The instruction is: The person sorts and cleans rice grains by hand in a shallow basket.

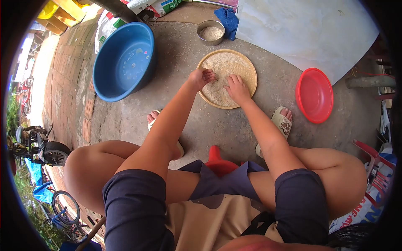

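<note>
Under right hand point(236, 88): rice tray point(247, 67)

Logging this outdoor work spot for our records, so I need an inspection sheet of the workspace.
Surface: grey concrete ground, brick paving at left.
Job's things: round woven tray spread with pale rice grains.
Clutter: large blue plastic basin, red plastic bowl, small metal bowl of grain, blue cloth, white sheet.
Grips: left hand pinching grains above the tray; right hand flat on the rice.
Cables: nothing seen.
Surroundings: bicycle wheel and motorbike at left, printed sacks.
</note>
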A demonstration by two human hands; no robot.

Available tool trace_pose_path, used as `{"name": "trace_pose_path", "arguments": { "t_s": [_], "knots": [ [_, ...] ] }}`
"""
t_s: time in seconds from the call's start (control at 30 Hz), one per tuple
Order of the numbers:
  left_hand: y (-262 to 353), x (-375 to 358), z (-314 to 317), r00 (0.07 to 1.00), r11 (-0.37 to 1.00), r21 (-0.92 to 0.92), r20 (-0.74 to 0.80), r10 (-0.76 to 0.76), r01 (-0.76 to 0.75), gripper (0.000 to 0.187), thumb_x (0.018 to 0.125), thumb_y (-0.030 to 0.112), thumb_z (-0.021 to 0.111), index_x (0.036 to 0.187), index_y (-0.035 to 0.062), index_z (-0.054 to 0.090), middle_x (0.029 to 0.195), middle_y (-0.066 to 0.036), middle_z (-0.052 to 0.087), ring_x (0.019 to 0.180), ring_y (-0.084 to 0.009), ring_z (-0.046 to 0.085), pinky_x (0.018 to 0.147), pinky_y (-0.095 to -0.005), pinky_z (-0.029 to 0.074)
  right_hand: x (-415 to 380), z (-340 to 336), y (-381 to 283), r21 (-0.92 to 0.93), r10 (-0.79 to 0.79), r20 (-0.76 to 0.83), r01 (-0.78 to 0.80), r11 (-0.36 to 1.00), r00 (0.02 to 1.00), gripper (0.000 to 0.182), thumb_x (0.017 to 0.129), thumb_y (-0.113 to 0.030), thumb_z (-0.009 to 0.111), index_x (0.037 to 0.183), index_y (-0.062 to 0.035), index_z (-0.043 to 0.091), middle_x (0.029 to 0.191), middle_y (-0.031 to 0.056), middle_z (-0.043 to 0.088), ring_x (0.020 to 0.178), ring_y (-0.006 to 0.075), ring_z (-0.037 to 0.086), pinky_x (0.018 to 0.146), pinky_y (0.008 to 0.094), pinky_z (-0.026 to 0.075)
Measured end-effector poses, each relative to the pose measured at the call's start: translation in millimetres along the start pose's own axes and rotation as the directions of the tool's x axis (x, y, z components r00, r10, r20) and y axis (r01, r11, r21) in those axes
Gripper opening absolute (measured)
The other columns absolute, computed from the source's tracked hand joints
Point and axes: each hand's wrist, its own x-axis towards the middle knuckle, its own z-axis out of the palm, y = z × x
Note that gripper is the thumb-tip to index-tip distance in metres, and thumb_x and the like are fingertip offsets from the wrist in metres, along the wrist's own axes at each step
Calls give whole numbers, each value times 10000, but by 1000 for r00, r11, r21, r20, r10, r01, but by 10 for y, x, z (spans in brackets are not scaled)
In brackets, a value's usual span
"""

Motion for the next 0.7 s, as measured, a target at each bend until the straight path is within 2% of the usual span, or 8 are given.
{"name": "trace_pose_path", "arguments": {
  "t_s": [0.07,0.23,0.37,0.43,0.47,0.5,0.6,0.7],
  "knots": [
    [20,-10,-64,997,999,15,-64,37,-36,300,957,169,340,988,-52,542,926,-170,625,860,-256,630,815,-365,535,-59,78,93,3,-32,95,32,999,995,219,856,-125,560,1060,-47,569,1065,101,538,1023,298,520,869,392,448],
    [-85,-8,-120,996,1000,21,-93,7,-5,312,959,186,339,1003,-50,537,939,-174,623,870,-259,629,815,-370,533,114,191,3,81,240,131,-251,964,962,107,824,-59,550,928,-53,576,953,115,560,981,292,548,805,396,470],
    [-159,-38,40,995,996,25,-37,-88,89,323,961,209,351,1031,-55,525,979,-175,612,934,-278,604,873,-400,497,338,160,-394,309,66,0,-63,949,998,102,823,-58,548,917,-36,581,938,108,569,969,294,547,808,398,472],
    [-184,-97,141,995,997,-59,89,-44,49,320,960,212,359,1032,-53,523,980,-173,608,938,-282,596,880,-409,487,416,164,-507,271,-83,-137,118,955,987,109,830,-67,546,924,-25,583,997,115,578,987,302,541,837,393,465],
    [-188,-128,182,978,989,-144,211,10,21,317,958,215,367,1033,-52,521,982,-172,604,942,-286,588,887,-418,477,438,130,-522,170,-121,-172,150,974,978,214,833,-128,573,1022,-29,577,1141,139,541,1059,325,506,903,405,432],
    [-193,-44,150,977,990,-142,212,9,22,317,958,215,367,1033,-52,521,982,-172,604,942,-286,588,887,-418,477,428,92,-509,169,-119,-173,149,974,978,214,833,-128,573,1022,-29,577,1141,139,541,1059,325,506,903,405,432],
    [-98,30,123,1000,993,-112,-1,31,-31,272,948,178,372,981,-35,538,919,-159,607,854,-256,595,805,-387,504,326,1,-276,4,10,-184,-9,1000,983,461,823,-238,616,1226,-53,491,1318,167,411,1163,356,429,990,434,365],
    [-41,41,54,997,996,-60,-46,61,-64,275,949,170,359,963,-34,543,877,-151,611,793,-239,601,765,-367,515,67,-36,-18,-110,89,-40,-93,990,995,351,839,-203,595,1151,-58,527,1247,132,458,1140,326,450,956,420,395]
  ]
}}
